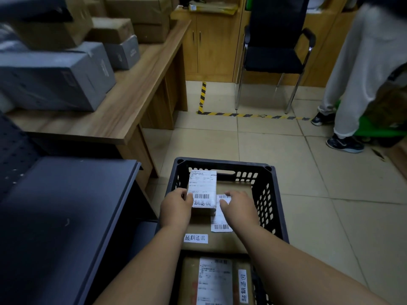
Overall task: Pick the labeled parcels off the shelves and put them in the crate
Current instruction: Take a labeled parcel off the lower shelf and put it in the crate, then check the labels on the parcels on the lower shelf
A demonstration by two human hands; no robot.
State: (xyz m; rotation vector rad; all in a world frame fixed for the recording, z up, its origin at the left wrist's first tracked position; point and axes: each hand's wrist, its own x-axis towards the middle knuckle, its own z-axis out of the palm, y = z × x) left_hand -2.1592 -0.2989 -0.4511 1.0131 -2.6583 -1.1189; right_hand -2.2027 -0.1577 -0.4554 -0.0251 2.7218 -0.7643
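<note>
The left hand (176, 208) grips the near left corner of a small white parcel (202, 191), thumb on its labelled top and fingers curled round its side. The right hand (239, 204) is lower and to the right, fingers loosely spread and bent downward; its fingertips rest on or just over the label (221, 219) of a flat brown box (220, 236) lying in the crate (266, 188), and it holds nothing that I can make out. The small parcel sits inside the crate's walls, over the far left part of the brown box; whether it already rests on that box or hangs just above it cannot be told. Its long axis runs away from the person, toward the crate's far wall, with its barcode end nearest the hands. So the parcel lies straight ahead of the left hand and just to the left of the right hand; the left is the nearer and the only one carrying it. The coming move, in my judgement, is a short lowering and letting go by the left hand, since the parcel is already well within the rim. Another labelled box (215, 280) lies in a second container nearest the person. To the left stand a dark shelf (66, 205) and a wooden desk (132, 102) stacked with boxes; another person (356, 69) stands at the far right.
</note>
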